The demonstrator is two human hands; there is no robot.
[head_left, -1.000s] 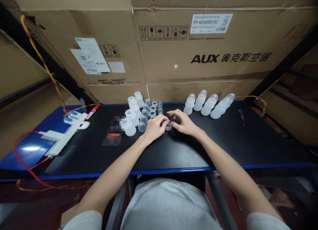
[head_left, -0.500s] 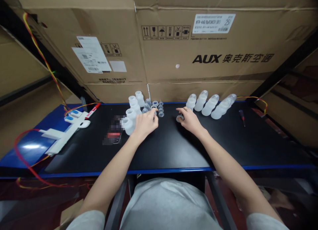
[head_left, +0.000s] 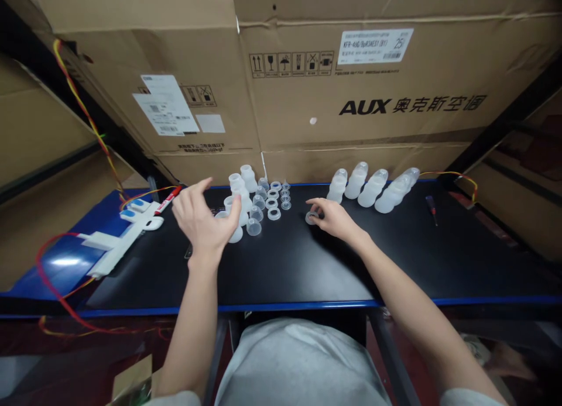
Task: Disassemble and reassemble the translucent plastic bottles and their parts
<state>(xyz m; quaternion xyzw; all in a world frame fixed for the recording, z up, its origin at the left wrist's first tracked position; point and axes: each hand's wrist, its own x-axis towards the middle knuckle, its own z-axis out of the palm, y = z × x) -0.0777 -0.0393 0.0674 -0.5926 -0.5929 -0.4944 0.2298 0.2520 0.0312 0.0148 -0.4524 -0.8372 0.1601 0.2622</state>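
Observation:
My left hand [head_left: 202, 219] hovers above the black table [head_left: 307, 260], fingers spread, just left of a cluster of white bottle bodies [head_left: 239, 189]; it holds nothing that I can see. My right hand [head_left: 331, 217] rests on the table with its fingertips pinched on a small clear ring-shaped cap [head_left: 311, 217]. Several small clear caps and rings [head_left: 272, 198] lie between the two hands. A row of assembled translucent bottles [head_left: 373, 186] lies on its side behind my right hand.
Big cardboard boxes [head_left: 351, 90] wall off the back of the table. A white and blue device [head_left: 127, 227] with red and yellow wires and a red marker [head_left: 169, 199] lie at the left. A small screwdriver [head_left: 432, 209] lies at the far right.
My left hand rose off the caps and swung left with its fingers opening. My right hand slid a little back with the clear cap and stays on it.

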